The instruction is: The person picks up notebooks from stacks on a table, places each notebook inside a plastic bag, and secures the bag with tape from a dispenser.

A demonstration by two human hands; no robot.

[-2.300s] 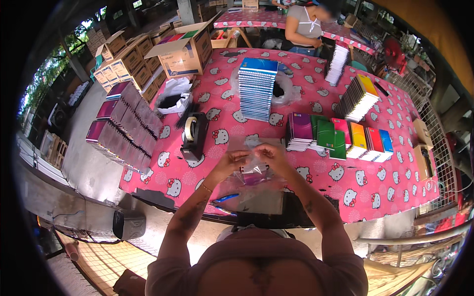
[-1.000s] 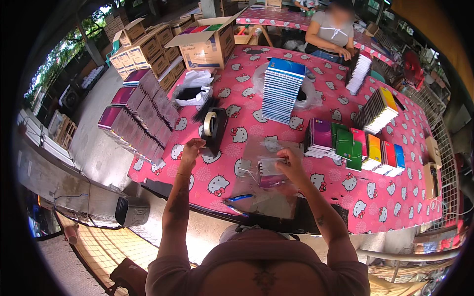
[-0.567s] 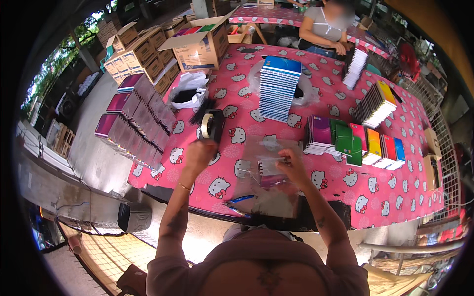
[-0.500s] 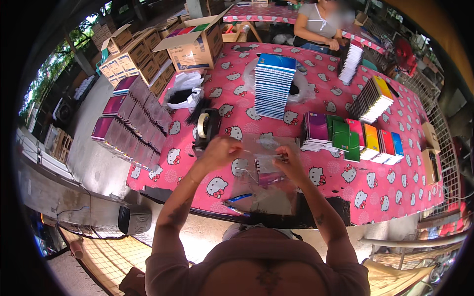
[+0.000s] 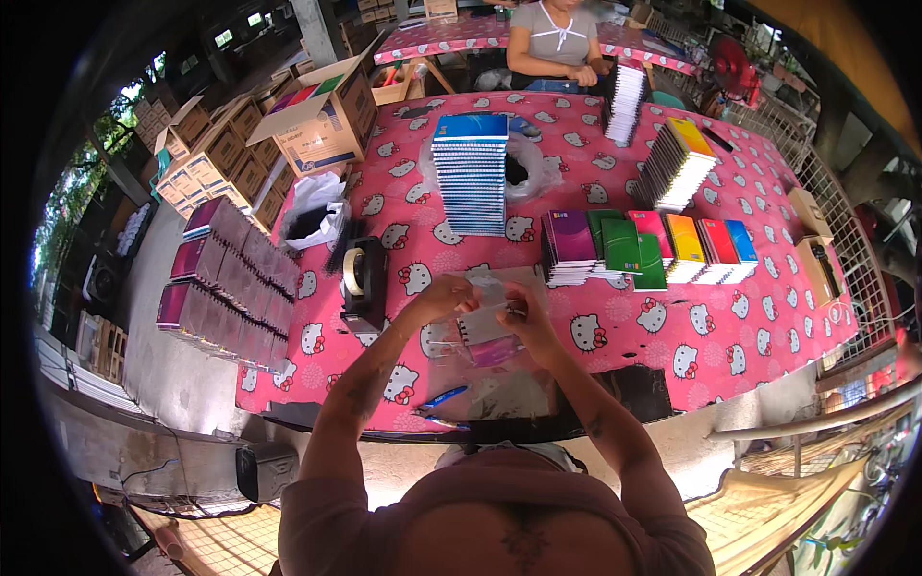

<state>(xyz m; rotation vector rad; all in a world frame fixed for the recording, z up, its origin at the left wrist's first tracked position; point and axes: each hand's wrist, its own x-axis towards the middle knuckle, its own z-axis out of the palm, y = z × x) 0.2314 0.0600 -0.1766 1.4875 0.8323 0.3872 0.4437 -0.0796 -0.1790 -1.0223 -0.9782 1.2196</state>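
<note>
At the near side of the table, a small spiral notebook with a purple band lies tilted inside a clear plastic wrapper. My left hand pinches the wrapper's upper left part. On the other side, my right hand has its fingers closed at the wrapper's upper right edge, close to the notebook's top. Glare on the film hides exactly how it is folded. Left of my hands stands a black tape dispenser with a roll of tape. Below the notebook lies a blue-handled tool, apparently a cutter.
Wrapped notebook stacks stand at left, a tall blue notebook stack ahead, and colourful notebooks at right. A white plastic bag sits near an open carton. Across the pink table, another person handles a notebook stack.
The whole view has shifted, so the table's contents appear farther left. The wrapper's upper end is now bunched between my hands, and the notebook is more tilted. The person opposite sits more in view.
</note>
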